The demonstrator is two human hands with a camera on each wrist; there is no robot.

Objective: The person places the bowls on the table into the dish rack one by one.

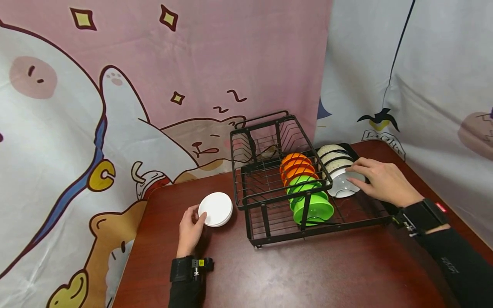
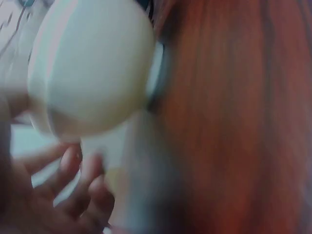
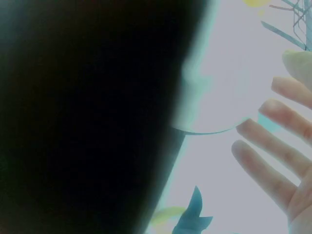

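My left hand (image 1: pixel 190 231) pinches a white bowl (image 1: pixel 216 208) by its near left rim, thumb over the edge and fingers along the outside. In the left wrist view the bowl (image 2: pixel 97 68) appears tilted on its side above the table, and a second line runs parallel to its rim. On the right, my right hand (image 1: pixel 385 179) is at another white bowl (image 1: pixel 340 186) standing on edge at the front of a row in the black dish rack (image 1: pixel 277 239). The right wrist view shows straight, spread fingers (image 3: pixel 270 170) beside that bowl's edge.
Behind the right-hand bowl stand several speckled bowls (image 1: pixel 331 152). Orange bowls (image 1: pixel 296 164) and green bowls (image 1: pixel 313 209) form another row, partly under the rack's raised upper basket (image 1: pixel 254 201). The reddish-brown table (image 1: pixel 292 273) meets a printed cloth backdrop (image 1: pixel 239 55).
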